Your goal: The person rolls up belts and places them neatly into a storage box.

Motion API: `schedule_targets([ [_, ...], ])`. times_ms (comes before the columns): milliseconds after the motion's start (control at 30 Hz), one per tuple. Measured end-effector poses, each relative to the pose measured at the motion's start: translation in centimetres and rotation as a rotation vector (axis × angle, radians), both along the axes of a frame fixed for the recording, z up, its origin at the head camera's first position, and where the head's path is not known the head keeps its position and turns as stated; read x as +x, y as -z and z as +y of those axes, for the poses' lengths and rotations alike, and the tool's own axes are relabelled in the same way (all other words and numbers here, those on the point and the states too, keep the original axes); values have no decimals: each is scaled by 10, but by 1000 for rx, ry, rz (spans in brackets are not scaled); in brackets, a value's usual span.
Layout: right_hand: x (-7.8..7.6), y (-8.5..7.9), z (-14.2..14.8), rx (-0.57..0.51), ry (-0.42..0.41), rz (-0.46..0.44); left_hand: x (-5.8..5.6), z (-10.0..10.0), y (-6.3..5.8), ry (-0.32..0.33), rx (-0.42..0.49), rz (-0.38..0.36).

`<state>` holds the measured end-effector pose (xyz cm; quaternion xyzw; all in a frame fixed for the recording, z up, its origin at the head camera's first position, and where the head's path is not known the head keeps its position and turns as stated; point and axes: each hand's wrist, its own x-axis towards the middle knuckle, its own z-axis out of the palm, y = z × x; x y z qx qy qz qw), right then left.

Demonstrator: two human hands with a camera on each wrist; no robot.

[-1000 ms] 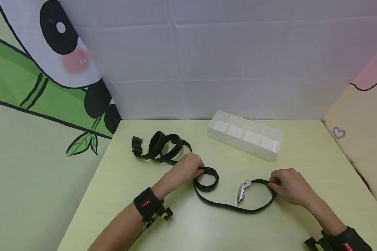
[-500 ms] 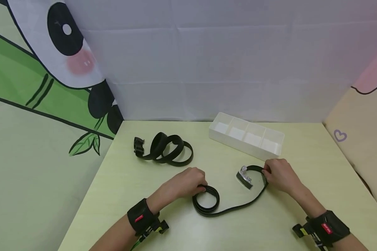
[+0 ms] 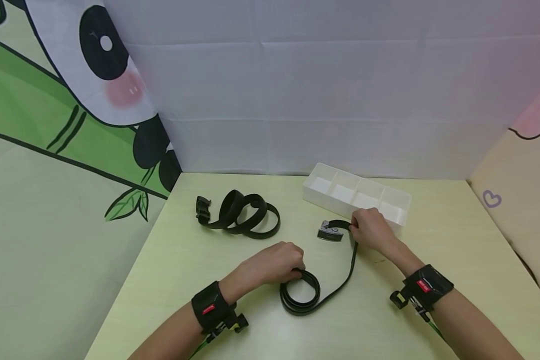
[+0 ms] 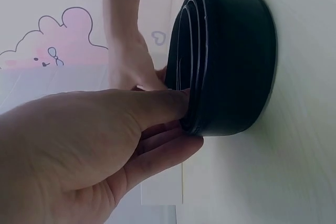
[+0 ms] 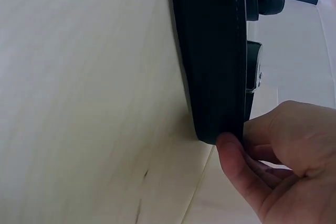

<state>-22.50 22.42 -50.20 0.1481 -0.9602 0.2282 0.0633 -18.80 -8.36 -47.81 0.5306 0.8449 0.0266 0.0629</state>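
A black leather belt [image 3: 299,311] stands on its edge on the table, part of it wound into a round coil [image 4: 236,61]. My left hand [image 3: 274,262] pinches the coil's wall, the thumb inside the ring in the left wrist view. From the coil a loose length curves away to my right hand [image 3: 372,231], which pinches the strap near the buckle end; the right wrist view shows this strap [image 5: 215,61] between thumb and fingers. The silver buckle [image 3: 330,231] sits just left of the right hand.
Behind the left hand lies a second black belt [image 3: 252,220] in loose loops with a black buckle [image 3: 203,209]. A white tray with compartments [image 3: 328,202] stands at the back, just behind the right hand. A light cloth wall [image 3: 297,100] closes off the table's far edge.
My right hand has moved left and away from me, bringing the buckle end nearer the coil. My left hand has come toward me with the coil, off the second belt.
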Motion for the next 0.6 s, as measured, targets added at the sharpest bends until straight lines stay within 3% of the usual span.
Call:
schedule_targets([
  [200,-10,-4,-19,-4,71,-64,3,7,2,18,6,9],
  [333,-5,-2,-24,-13,98,-71,3,9,5,3,-1,15],
  [433,9,-2,-25,-15,111,-74,3,8,7,-22,6,-8],
  [600,54,-13,-25,-11,108,-169,1,5,7,-56,31,-31],
])
